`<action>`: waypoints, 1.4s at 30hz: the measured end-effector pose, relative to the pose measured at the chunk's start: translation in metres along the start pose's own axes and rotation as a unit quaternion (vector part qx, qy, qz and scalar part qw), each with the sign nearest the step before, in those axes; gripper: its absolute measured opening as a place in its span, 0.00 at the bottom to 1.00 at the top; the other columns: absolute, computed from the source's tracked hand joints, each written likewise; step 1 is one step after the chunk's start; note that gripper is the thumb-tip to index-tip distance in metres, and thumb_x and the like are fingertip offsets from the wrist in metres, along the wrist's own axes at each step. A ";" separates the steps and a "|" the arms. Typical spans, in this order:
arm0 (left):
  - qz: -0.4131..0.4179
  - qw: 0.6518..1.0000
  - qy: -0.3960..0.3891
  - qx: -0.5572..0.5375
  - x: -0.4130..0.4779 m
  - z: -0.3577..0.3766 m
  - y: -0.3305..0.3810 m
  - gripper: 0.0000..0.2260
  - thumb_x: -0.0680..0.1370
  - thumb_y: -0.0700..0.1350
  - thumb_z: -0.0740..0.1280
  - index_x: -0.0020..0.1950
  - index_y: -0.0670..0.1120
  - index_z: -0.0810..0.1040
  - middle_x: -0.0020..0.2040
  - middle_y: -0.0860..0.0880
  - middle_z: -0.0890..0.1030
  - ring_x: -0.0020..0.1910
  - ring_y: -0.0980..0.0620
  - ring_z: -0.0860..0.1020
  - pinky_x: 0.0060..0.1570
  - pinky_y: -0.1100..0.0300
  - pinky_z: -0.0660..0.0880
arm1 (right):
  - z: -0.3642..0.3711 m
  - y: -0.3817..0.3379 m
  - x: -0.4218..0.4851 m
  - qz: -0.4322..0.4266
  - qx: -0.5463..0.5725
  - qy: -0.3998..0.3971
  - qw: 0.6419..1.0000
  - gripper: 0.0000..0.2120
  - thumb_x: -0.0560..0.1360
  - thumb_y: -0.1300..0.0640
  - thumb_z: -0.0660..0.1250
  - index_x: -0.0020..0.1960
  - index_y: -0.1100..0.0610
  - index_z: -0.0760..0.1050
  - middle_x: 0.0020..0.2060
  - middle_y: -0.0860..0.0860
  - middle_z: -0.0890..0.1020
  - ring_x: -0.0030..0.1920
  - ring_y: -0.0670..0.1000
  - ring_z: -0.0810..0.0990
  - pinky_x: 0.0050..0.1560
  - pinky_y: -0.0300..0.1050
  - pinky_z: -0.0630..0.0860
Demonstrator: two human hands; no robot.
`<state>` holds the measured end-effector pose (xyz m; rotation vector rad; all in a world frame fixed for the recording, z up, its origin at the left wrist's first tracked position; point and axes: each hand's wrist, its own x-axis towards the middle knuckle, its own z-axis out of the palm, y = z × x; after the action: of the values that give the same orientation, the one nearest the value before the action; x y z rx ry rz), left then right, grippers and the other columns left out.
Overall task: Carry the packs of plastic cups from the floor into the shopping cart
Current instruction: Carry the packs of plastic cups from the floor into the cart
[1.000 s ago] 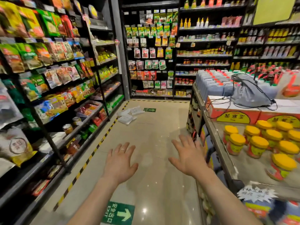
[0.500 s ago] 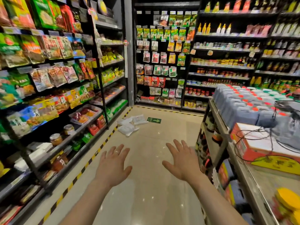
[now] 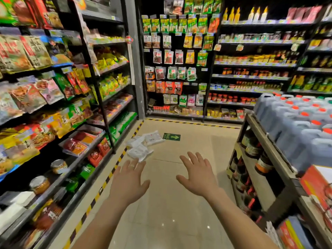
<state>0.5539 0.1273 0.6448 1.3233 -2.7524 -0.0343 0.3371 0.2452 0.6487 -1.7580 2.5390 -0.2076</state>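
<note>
Head view: shelves and jug display flank packs.

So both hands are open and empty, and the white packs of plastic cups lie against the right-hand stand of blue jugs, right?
Wrong side. The head view shows the white packs of plastic cups on the floor by the left-hand shelves, at the yellow-and-black striped tape, not against the stand of blue jugs. The left hand and right hand are indeed open and empty.
</note>
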 end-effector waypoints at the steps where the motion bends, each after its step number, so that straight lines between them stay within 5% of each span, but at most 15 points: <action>1: -0.003 1.000 -0.001 0.002 0.023 0.005 -0.003 0.33 0.76 0.64 0.57 0.78 0.55 0.55 0.79 0.50 0.57 0.77 0.46 0.56 0.73 0.46 0.57 | 0.004 0.007 0.023 0.001 0.005 -0.001 1.000 0.35 0.77 0.36 0.56 0.79 0.45 0.49 0.79 0.51 0.50 0.78 0.57 0.45 0.76 0.58 0.48; 18: -0.058 0.998 -0.021 0.000 0.454 0.055 -0.023 0.33 0.75 0.63 0.58 0.78 0.55 0.56 0.78 0.50 0.59 0.75 0.47 0.59 0.69 0.48 0.61 | 0.024 0.137 0.476 -0.040 0.017 -0.032 0.999 0.35 0.76 0.36 0.57 0.79 0.46 0.50 0.79 0.52 0.51 0.78 0.57 0.47 0.75 0.56 0.49; 23: -0.064 0.997 -0.039 0.002 0.562 0.079 -0.047 0.37 0.70 0.67 0.47 0.77 0.54 0.59 0.77 0.50 0.62 0.74 0.47 0.62 0.67 0.48 0.64 | 0.043 0.148 0.591 -0.048 0.004 -0.053 0.997 0.39 0.71 0.32 0.49 0.78 0.47 0.51 0.79 0.53 0.53 0.78 0.58 0.49 0.74 0.56 0.51; 29: -0.065 0.997 -0.046 -0.020 0.717 0.114 -0.097 0.36 0.71 0.65 0.51 0.78 0.54 0.57 0.79 0.48 0.58 0.76 0.44 0.59 0.70 0.45 0.60 | 0.072 0.152 0.749 -0.060 -0.010 -0.046 0.997 0.35 0.76 0.35 0.57 0.78 0.47 0.53 0.78 0.51 0.53 0.78 0.58 0.49 0.73 0.55 0.52; 42: -0.052 0.994 -0.083 -0.056 1.021 0.152 -0.197 0.32 0.77 0.61 0.60 0.78 0.53 0.55 0.79 0.48 0.56 0.77 0.44 0.55 0.72 0.46 0.56 | 0.102 0.149 1.061 -0.050 0.017 -0.095 0.994 0.34 0.77 0.37 0.59 0.78 0.46 0.53 0.79 0.51 0.53 0.78 0.57 0.49 0.74 0.55 0.50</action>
<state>0.0590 -0.7953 0.5525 1.4946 -2.7640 -0.3147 -0.1652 -0.7029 0.5673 -1.7996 2.3069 -0.0813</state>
